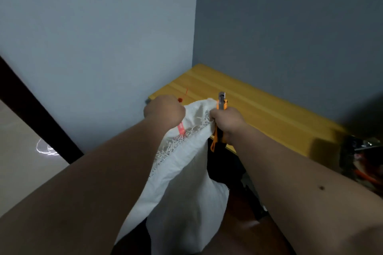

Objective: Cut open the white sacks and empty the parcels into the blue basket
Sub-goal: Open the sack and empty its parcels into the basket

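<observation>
White sack [182, 203], orange knife [221, 104], red tag [181, 129], yellow bench [269, 109]

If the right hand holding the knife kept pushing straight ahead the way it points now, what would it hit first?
Probably the yellow bench top just beyond the right hand and its orange utility knife; then the grey wall. Depth is unclear.

Sack [182, 182] held upright in front of the counter's [259, 109] near left corner, its mouth raised level with the counter's near edge. Left hand [164, 109] at the left side of the sack mouth, right hand [227, 123] at the right side, the frayed seam running between them. Tag [181, 128] on the sack just below the left hand; tie [183, 95] rising behind that hand. Cutter [220, 118] in the right hand, upright, its tip above the sack's top edge. Counter set into the wall corner, behind and right of the sack.
</observation>
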